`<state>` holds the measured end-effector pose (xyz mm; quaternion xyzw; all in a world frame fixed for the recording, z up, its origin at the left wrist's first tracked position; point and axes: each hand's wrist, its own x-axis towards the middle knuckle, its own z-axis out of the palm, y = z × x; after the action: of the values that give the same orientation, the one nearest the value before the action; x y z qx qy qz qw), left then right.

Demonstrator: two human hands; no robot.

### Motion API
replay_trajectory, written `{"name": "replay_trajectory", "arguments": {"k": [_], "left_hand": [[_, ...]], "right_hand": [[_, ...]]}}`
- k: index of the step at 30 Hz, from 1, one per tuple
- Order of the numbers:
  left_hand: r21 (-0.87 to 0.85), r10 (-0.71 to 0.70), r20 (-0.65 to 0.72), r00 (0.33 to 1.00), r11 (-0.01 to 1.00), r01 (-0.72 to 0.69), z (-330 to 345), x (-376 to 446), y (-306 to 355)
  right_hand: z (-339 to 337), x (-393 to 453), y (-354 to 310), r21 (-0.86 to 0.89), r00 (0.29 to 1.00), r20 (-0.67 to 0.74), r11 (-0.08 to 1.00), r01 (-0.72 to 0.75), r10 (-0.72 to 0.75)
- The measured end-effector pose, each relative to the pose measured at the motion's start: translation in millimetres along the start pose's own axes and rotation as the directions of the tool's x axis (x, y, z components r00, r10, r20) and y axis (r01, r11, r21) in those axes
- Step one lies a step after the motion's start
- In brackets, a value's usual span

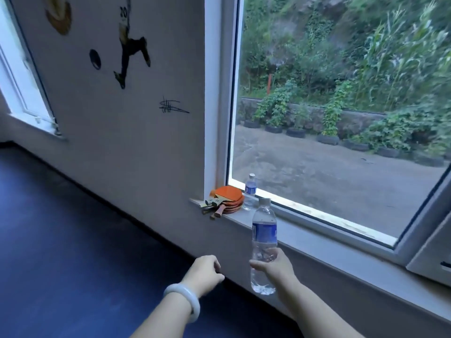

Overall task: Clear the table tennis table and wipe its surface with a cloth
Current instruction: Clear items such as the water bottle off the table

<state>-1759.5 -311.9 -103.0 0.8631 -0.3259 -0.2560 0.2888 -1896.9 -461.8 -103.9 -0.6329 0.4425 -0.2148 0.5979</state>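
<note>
My right hand grips a clear plastic water bottle with a blue label, held upright in front of the grey window sill. My left hand, with a pale bangle on the wrist, hangs beside it with fingers curled and nothing in it. At the sill's left end lies a stack of orange table tennis paddles, handles pointing left. A second, smaller water bottle stands right next to the paddles. The table tennis table and a cloth are not in view.
A large window looks out on a yard with plants. The white wall to the left carries a football player sticker. Dark blue floor fills the lower left. An open window sash juts in at the right.
</note>
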Motion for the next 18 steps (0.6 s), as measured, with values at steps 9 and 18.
{"name": "replay_trajectory", "arguments": {"k": [9,18], "left_hand": [[0.062,0.008,0.127,0.992,0.998,-0.016,-26,215,6],[0.104,-0.019,0.235,0.972,0.995,-0.006,-20,346,16]], "right_hand": [[44,188,-25,0.013,0.992,-0.098,0.997,-0.075,0.076],[52,312,-27,0.007,0.973,-0.144,0.983,-0.181,0.180]]}}
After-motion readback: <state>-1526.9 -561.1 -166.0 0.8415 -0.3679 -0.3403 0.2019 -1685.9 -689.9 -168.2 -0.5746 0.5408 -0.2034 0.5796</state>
